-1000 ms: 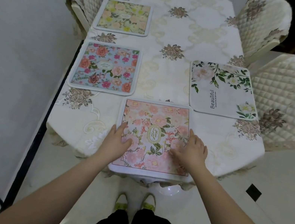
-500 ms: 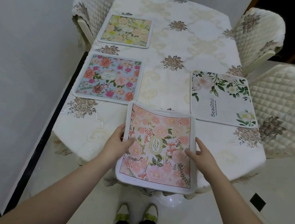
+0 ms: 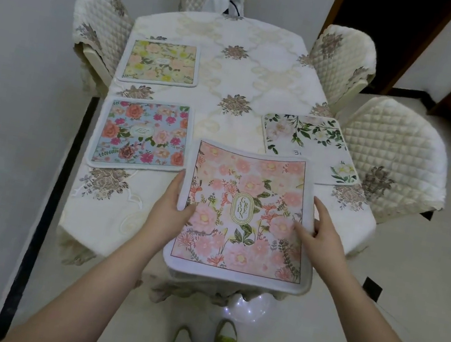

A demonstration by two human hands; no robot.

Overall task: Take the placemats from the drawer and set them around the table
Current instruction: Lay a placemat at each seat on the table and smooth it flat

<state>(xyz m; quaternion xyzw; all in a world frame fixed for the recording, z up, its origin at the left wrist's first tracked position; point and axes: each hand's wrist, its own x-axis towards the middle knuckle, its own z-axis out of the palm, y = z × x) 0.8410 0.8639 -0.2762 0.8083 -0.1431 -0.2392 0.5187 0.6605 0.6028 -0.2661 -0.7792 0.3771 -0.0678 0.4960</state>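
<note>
Both hands grip the pink placemat (image 3: 244,213) by its side edges: the left hand (image 3: 174,207) pinches the left edge with the thumb on top, and the right hand (image 3: 321,230) holds the right edge the same way. It is lifted above the table's (image 3: 235,73) near edge, overhanging it and covering a corner of the white leafy placemat (image 3: 308,137) at the right edge. Along the left edge lie the blue placemat (image 3: 141,135) and, farther back, the yellow placemat (image 3: 162,61). Quilted chairs (image 3: 396,152) surround the table.
</note>
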